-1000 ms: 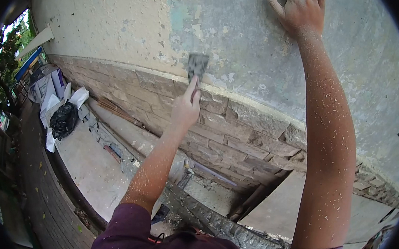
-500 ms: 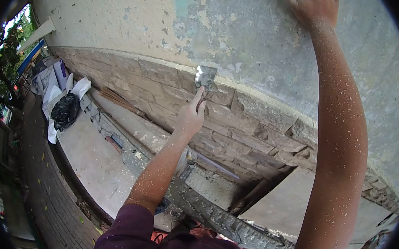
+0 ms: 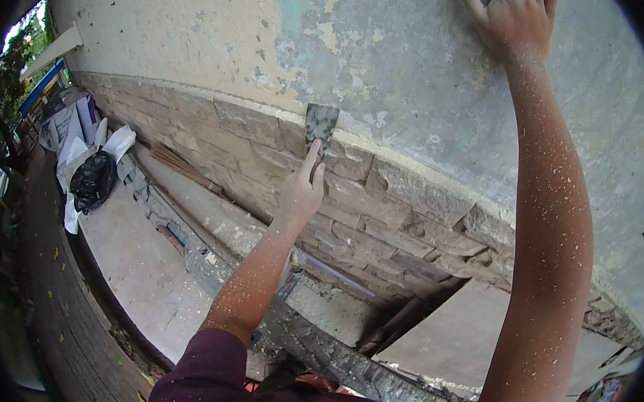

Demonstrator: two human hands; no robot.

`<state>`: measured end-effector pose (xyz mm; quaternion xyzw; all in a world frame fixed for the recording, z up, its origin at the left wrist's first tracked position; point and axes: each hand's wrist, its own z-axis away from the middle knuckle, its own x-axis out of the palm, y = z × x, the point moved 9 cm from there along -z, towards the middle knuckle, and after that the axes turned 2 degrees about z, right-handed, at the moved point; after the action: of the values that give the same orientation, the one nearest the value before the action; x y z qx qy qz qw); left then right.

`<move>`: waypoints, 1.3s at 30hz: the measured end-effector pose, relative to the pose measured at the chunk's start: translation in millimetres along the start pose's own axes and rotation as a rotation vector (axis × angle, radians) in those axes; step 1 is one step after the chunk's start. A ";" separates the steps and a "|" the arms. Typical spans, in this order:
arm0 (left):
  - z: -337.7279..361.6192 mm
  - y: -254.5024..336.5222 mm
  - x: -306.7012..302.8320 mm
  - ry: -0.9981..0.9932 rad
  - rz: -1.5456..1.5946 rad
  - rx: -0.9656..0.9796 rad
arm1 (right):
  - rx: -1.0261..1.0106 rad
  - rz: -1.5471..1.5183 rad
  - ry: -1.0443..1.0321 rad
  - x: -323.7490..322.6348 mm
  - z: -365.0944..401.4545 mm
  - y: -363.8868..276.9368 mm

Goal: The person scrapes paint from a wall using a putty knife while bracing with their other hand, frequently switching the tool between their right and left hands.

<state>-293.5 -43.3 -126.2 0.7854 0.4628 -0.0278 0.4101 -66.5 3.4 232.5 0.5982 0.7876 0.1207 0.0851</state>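
My left hand (image 3: 301,192) is wrapped round the handle of a putty knife (image 3: 320,124), index finger stretched along it. The wide metal blade points up and lies at the lower border of the painted wall (image 3: 422,80), just above the ledge of the stone cladding (image 3: 422,182). My right hand (image 3: 514,23) rests higher on the wall with its fingers spread; the top frame edge cuts the fingertips off. Nothing shows in it. Pale paint flakes speckle both forearms. Around the blade the wall is patchy, with cream paint to the left and bare grey to the right.
Below the cladding runs a rough concrete channel edge (image 3: 318,344). A black plastic bag (image 3: 93,181) and white sacks lie at the left. A bundle of thin sticks (image 3: 181,166) leans along the wall's foot. A flat board (image 3: 440,327) sits at the lower right.
The putty knife and my left hand have shifted slightly left along the ledge, and the blade looks darker. My right hand has come slightly lower in view, showing more of its fingers.
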 end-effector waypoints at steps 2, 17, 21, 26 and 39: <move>-38.3 40.7 -23.2 -0.003 0.016 -0.029 | -0.006 -0.023 0.002 1.2 0.3 -1.9; -3.2 43.5 8.7 -0.167 -0.105 0.017 | 0.012 -0.070 0.024 -2.4 -2.8 4.9; -11.7 62.4 2.3 -0.124 -0.115 0.054 | -0.002 -0.074 0.014 0.1 0.6 1.4; -19.4 68.8 7.0 -0.134 -0.043 -0.037 | -0.008 -0.042 0.030 -3.6 -4.8 3.4; -45.3 103.2 -16.6 -0.132 -0.047 0.020 | 0.015 -0.086 -0.017 0.0 -0.7 5.3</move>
<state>-240.8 -48.9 -25.4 0.7748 0.4527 -0.0940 0.4311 -61.7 4.6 234.7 0.5655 0.8127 0.1059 0.0922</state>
